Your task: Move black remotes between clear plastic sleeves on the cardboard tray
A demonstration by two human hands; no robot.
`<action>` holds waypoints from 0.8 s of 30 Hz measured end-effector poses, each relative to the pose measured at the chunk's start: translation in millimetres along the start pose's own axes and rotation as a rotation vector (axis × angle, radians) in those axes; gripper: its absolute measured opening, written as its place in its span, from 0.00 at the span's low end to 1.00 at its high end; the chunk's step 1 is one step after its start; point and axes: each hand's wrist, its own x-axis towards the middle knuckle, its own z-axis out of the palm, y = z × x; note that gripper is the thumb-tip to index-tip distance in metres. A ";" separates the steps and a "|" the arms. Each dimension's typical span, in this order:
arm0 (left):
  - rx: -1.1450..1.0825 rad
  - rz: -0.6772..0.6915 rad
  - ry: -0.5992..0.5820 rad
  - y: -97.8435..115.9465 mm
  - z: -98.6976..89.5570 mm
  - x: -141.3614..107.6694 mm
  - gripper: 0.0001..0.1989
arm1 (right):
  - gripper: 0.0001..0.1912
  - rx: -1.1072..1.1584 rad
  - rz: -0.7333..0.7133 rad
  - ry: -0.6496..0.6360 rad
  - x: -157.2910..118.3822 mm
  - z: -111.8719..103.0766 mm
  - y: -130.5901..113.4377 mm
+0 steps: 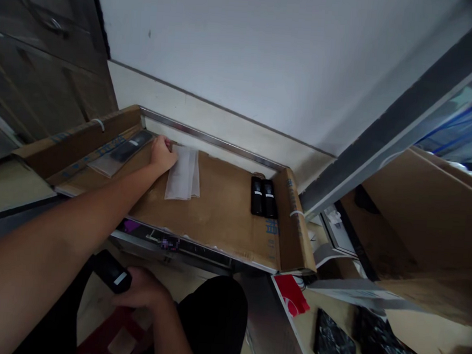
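Observation:
My left hand (163, 154) reaches over the cardboard-lined shelf, its fingers curled in at the top left corner of some translucent plastic bags (182, 174). The bags lie flat and overlap. Lower down, near my lap, my right hand (141, 289) is wrapped around one end of a black oblong device (110, 270) with a small white label. I cannot tell exactly what kind of device it is. Left of my left hand lies a similar dark device in a clear bag (127, 149). Two more black devices (263, 197) stand side by side at the shelf's right end.
Upright cardboard flaps (295, 224) edge the shelf on both sides. A drawer or tray (190, 247) sits beneath it. To the right are a large cardboard box (431, 212), a red packet (291, 295) and black patterned packages (335, 343). A white wall (236, 53) rises behind.

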 end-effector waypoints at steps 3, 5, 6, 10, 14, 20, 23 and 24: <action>-0.096 0.022 -0.055 -1.4 2.4 1.4 0.16 | 0.29 0.029 -0.042 0.014 1.5 1.0 3.1; -0.169 0.016 -0.068 -1.7 3.7 2.2 0.15 | 0.29 0.028 -0.057 0.028 3.1 2.1 5.1; -0.197 0.013 -0.072 -1.5 4.0 2.5 0.14 | 0.28 0.022 -0.055 0.036 3.8 2.6 5.6; -0.263 -0.019 -0.038 1.8 2.6 2.5 0.12 | 0.30 0.014 -0.056 0.038 4.7 3.1 4.8; -0.272 -0.055 -0.024 6.8 -3.7 1.9 0.08 | 0.28 0.030 -0.049 0.040 5.3 -0.1 5.0; -0.010 -0.053 -0.299 6.2 -42.3 -25.4 0.03 | 0.28 0.040 -0.033 0.034 7.1 -5.9 6.3; 0.001 0.098 -0.514 2.7 -74.8 -58.4 0.10 | 0.28 0.068 -0.053 0.027 6.0 -6.5 2.9; -0.014 0.144 -0.570 1.9 -84.7 -69.3 0.14 | 0.28 0.083 -0.048 0.015 5.7 -6.3 1.8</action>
